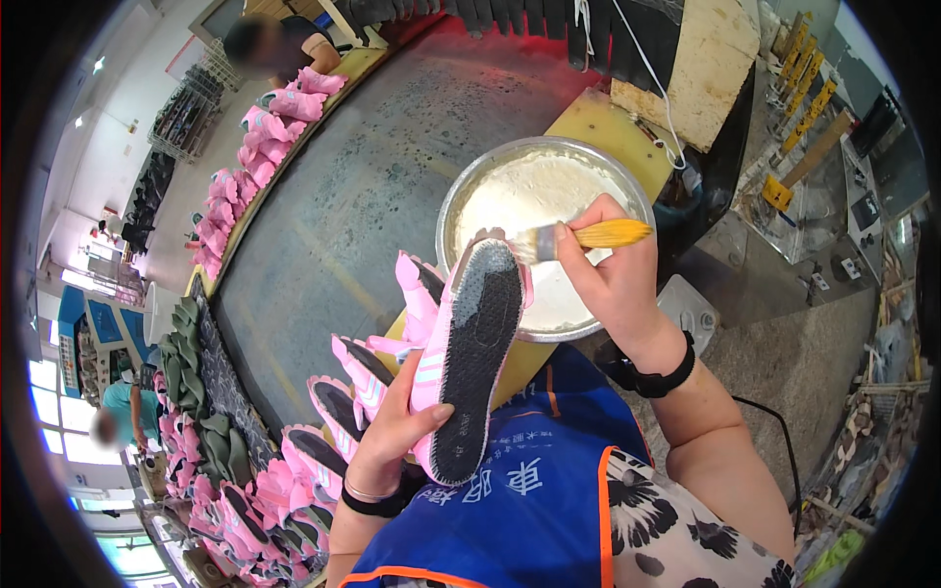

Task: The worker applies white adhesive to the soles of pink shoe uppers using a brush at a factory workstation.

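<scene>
My left hand [402, 421] grips a pink shoe upper [475, 363] around its side, the dark stitched underside turned up toward me. Pale wet coating covers the toe end of that underside; the heel half is dark. My right hand [613, 269] is closed on a paintbrush [608, 235] with a yellow handle, its pale bristles against the toe edge. Below the brush lies a round metal bowl [451, 201] holding creamy white liquid. Several more pink shoe uppers [338, 407] with dark undersides lie in a row beside my left hand.
A grey conveyor belt [333, 186] runs beyond the bowl, with pink uppers [265, 137] along its far edge. Two people [294, 49] [132, 412] are at the left. A white cord [652, 73] hangs near a worn board [701, 69]. A stool [686, 314] stands at right.
</scene>
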The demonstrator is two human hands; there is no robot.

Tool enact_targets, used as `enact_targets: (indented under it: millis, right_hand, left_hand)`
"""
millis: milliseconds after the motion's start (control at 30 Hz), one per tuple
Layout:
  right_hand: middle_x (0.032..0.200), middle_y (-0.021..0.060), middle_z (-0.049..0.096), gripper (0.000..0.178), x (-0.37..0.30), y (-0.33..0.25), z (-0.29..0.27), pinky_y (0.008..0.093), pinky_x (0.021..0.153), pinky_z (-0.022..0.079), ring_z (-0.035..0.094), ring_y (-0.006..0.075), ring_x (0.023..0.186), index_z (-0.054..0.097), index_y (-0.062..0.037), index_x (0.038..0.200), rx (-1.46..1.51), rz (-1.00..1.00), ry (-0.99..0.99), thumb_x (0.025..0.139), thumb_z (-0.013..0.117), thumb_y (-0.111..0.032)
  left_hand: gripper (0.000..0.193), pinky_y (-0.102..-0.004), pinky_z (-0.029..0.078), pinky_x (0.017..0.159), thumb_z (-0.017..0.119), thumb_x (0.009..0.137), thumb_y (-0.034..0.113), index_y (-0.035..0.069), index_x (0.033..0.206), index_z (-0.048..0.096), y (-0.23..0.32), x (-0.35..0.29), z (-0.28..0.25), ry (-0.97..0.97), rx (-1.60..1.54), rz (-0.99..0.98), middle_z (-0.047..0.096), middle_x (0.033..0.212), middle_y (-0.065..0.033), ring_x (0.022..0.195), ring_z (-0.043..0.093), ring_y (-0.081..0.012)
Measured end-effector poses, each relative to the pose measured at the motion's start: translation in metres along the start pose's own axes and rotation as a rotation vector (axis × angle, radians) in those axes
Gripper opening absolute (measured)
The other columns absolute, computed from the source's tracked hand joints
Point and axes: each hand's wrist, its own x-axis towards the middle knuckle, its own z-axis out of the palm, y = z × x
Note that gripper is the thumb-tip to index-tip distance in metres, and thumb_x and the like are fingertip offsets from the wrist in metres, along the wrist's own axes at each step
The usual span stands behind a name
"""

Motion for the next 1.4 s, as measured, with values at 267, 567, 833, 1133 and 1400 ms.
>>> enact_targets:
  millis: [267,567,833,1133,1400]
  right_hand:
    - [0.066,0.0086,0.061,0.017,0.007,0.005,0.013,0.0319,0.054,0.044,0.059,0.0198,0.055,0.057,-0.0031,0.084,-0.063,-0.001,-0.001,0.090,0.069,-0.013]
    - [0.065,0.0073,0.060,0.019,-0.007,0.002,0.026,0.0330,0.053,0.043,0.057,0.0206,0.053,0.056,-0.0039,0.083,0.053,0.101,0.040,0.090,0.070,-0.014]
    - [0.069,0.0093,0.059,0.020,-0.027,-0.012,0.014,0.0333,0.058,0.045,0.060,0.0239,0.061,0.055,-0.0028,0.081,0.045,0.086,-0.066,0.088,0.071,-0.011]
    - [0.070,0.0119,0.057,0.019,-0.018,-0.015,0.028,0.0359,0.058,0.045,0.057,0.0285,0.062,0.055,-0.0020,0.083,0.012,0.022,-0.003,0.087,0.073,-0.006]
    - [0.069,0.0090,0.057,0.015,-0.042,-0.039,0.022,0.0320,0.056,0.043,0.056,0.0201,0.059,0.057,-0.0016,0.081,0.238,0.132,-0.135,0.086,0.071,-0.003]
  left_hand:
    - [0.095,-0.0393,0.047,0.107,0.076,0.080,0.021,-0.005,0.153,0.021,-0.019,0.004,-0.016,0.036,0.195,0.095,0.054,0.139,-0.0228,0.127,0.058,-0.0299]
    - [0.091,-0.0384,0.051,0.102,0.077,0.080,0.029,-0.005,0.149,0.029,-0.025,0.011,-0.008,0.104,0.244,0.202,0.057,0.135,-0.0214,0.120,0.062,-0.0277]
    - [0.084,-0.0374,0.052,0.098,0.076,0.084,0.024,-0.004,0.148,0.029,-0.018,0.013,0.002,0.161,-0.020,0.202,0.058,0.132,-0.0193,0.116,0.064,-0.0247]
    - [0.094,-0.0356,0.052,0.099,0.072,0.082,0.040,-0.003,0.151,0.027,-0.027,0.015,-0.002,0.157,0.117,0.201,0.054,0.139,-0.0180,0.122,0.060,-0.0234]
    - [0.083,-0.0398,0.055,0.094,0.073,0.087,0.028,-0.003,0.149,0.027,-0.014,0.012,0.004,0.127,-0.159,0.207,0.058,0.130,-0.0210,0.113,0.065,-0.0290]
